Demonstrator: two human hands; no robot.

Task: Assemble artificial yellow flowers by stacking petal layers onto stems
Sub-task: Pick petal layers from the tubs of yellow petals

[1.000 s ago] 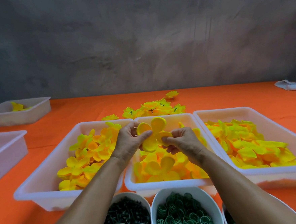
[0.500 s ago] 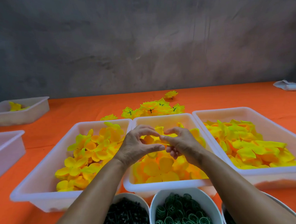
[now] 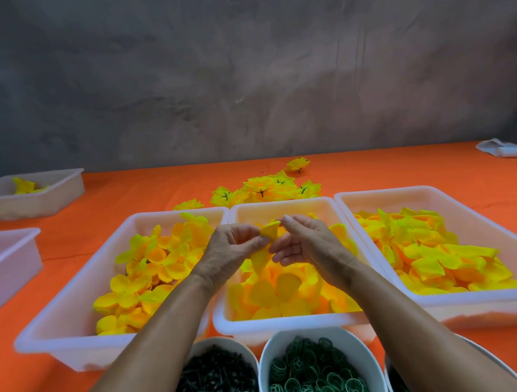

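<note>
Over the middle tray (image 3: 290, 323) at the frame's centre, the left hand (image 3: 229, 253) and right hand (image 3: 308, 244) pinch one yellow petal layer (image 3: 267, 233) between fingers (image 3: 259, 241), and I reckon the thin floppy fabric could slip or crease if either pinch loosens.

soft, even light falls from above; my forearms cast only faint shadows. the yellow petals (image 3: 432, 245) glow almost oversaturated, their detail smeared. the white tray (image 3: 77, 337) looks hazy. wide-angle bending bows the orange table (image 3: 128, 189) at the edges; the grey wall (image 3: 242, 74) stays dim.
</note>
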